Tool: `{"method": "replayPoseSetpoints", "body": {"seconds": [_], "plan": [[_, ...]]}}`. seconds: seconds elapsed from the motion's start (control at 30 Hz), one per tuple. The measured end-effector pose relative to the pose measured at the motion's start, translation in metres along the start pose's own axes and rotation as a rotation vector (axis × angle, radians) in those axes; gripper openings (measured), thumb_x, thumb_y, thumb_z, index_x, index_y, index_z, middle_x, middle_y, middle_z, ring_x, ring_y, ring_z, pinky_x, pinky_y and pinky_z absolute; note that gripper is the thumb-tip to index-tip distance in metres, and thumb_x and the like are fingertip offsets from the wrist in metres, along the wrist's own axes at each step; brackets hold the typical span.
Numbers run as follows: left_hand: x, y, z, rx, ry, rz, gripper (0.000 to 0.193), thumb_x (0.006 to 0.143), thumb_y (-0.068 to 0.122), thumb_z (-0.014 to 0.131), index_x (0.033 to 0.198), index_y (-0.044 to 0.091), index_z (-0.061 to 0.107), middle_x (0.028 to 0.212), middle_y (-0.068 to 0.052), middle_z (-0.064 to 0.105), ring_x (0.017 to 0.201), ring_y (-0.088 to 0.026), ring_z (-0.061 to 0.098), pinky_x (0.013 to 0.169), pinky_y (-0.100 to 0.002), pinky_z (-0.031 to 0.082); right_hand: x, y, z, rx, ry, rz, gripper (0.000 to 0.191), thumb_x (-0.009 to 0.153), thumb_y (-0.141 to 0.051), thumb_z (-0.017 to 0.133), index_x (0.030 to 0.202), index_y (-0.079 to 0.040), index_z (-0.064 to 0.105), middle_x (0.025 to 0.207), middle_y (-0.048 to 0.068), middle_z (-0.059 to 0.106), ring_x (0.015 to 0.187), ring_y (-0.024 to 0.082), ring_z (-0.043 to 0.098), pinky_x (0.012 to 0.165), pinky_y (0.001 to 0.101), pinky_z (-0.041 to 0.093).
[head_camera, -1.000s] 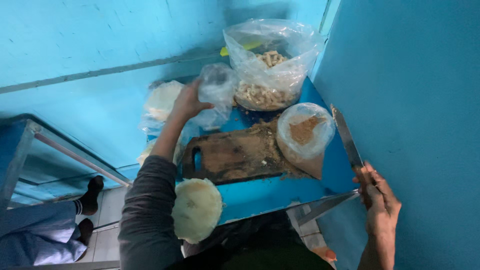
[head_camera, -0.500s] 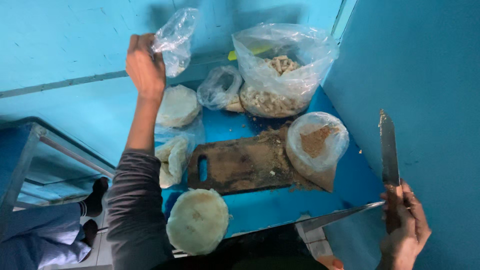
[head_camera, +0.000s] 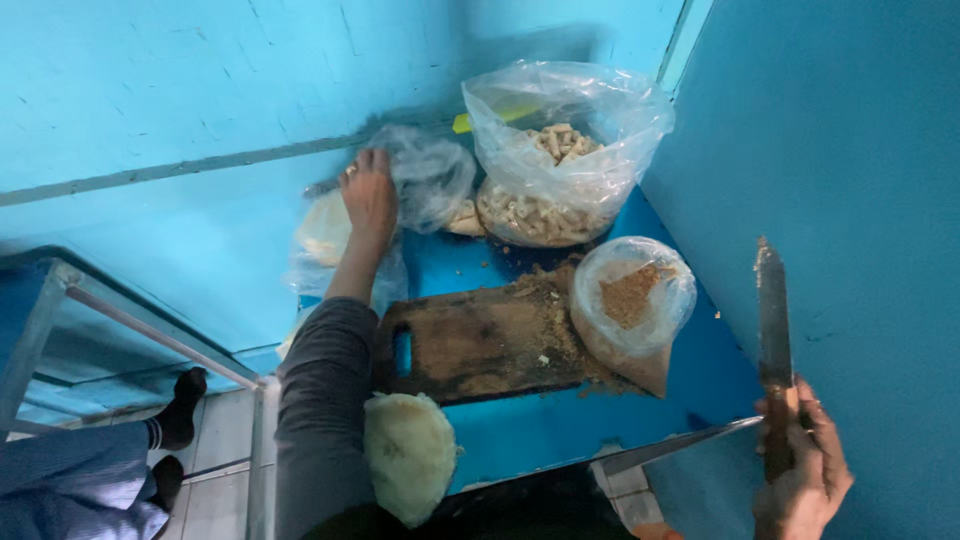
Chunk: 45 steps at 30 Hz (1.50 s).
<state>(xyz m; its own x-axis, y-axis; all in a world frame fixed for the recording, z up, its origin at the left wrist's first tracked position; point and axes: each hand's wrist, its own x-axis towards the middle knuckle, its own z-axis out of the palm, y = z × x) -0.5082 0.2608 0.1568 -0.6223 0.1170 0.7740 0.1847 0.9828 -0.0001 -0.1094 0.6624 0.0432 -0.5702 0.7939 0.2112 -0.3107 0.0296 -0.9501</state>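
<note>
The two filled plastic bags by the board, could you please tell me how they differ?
The big bag stands open at the back corner, holding pale chunky pieces; the small bag lies beside the board, holding brown crumbs. The big bag is wider and taller than the small bag. Both are clear plastic, untouched by either hand.

The left arm, covered by a dark grey sleeve, is stretched forward and up, and the left hand (head_camera: 368, 195) is held palm down with its fingers curled into a grip. The right hand (head_camera: 800, 480) is kept low at the right, closed in a fist, knuckles turned outward, wrist bent upward.
</note>
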Motion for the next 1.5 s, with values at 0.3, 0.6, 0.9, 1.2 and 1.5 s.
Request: {"method": "replayPoseSetpoints", "body": {"seconds": [0.3, 0.6, 0.9, 1.2, 1.5], "plan": [[-0.011, 0.013, 0.000, 0.088, -0.451, 0.197, 0.035, 0.086, 0.018, 0.065, 0.120, 0.011, 0.065, 0.128, -0.014, 0.064, 0.120, -0.036, 0.063, 0.104, -0.085, 0.019, -0.009, -0.011, -0.014, 0.041, -0.053, -0.100, 0.048, 0.106, -0.006, 0.042, 0.149, 0.010, 0.055, 0.127, 0.020, 0.067, 0.103, 0.020, 0.065, 0.078, 0.0278, 0.048], [-0.016, 0.005, -0.046, -0.069, -0.449, 0.079, 0.102, 0.065, 0.026, 0.076, 0.156, 0.003, 0.034, 0.138, -0.025, 0.049, 0.122, -0.046, 0.056, 0.100, -0.085, 0.013, -0.081, -0.033, 0.064, -0.039, -1.000, -0.097, 0.063, 0.096, -0.004, 0.056, 0.156, 0.001, 0.039, 0.145, 0.027, 0.053, 0.129, 0.038, 0.054, 0.099, 0.0504, 0.045], [-0.098, -0.045, -0.180, -0.055, -0.310, 0.326, 0.072, 0.085, 0.034, 0.075, 0.149, 0.009, 0.052, 0.147, -0.024, 0.044, 0.137, -0.039, 0.045, 0.109, -0.077, 0.020, -0.116, -0.026, 0.106, -0.808, -0.894, -0.537, 0.054, 0.103, -0.009, 0.049, 0.156, -0.009, 0.043, 0.125, 0.022, 0.066, 0.109, 0.038, 0.067, 0.090, 0.0455, 0.055], [-0.301, -0.048, -0.261, -0.243, -0.657, -0.141, 0.051, 0.090, 0.047, 0.068, 0.121, 0.006, 0.067, 0.119, -0.016, 0.063, 0.112, -0.037, 0.060, 0.099, -0.053, 0.041, -0.160, 0.005, 0.130, -0.780, -1.047, -0.488, 0.053, 0.102, -0.016, 0.051, 0.154, -0.009, 0.045, 0.117, 0.023, 0.067, 0.099, 0.039, 0.068, 0.082, 0.0473, 0.055], [-0.345, -0.042, -0.222, -0.580, -0.272, -0.270, 0.054, 0.096, 0.038, 0.068, 0.132, -0.002, 0.064, 0.132, -0.021, 0.064, 0.120, -0.040, 0.058, 0.104, -0.049, 0.040, -0.151, -0.021, 0.125, -0.766, -0.904, -0.433, 0.044, 0.106, -0.019, 0.047, 0.150, -0.010, 0.049, 0.107, 0.021, 0.068, 0.085, 0.036, 0.070, 0.069, 0.0473, 0.057]]}}
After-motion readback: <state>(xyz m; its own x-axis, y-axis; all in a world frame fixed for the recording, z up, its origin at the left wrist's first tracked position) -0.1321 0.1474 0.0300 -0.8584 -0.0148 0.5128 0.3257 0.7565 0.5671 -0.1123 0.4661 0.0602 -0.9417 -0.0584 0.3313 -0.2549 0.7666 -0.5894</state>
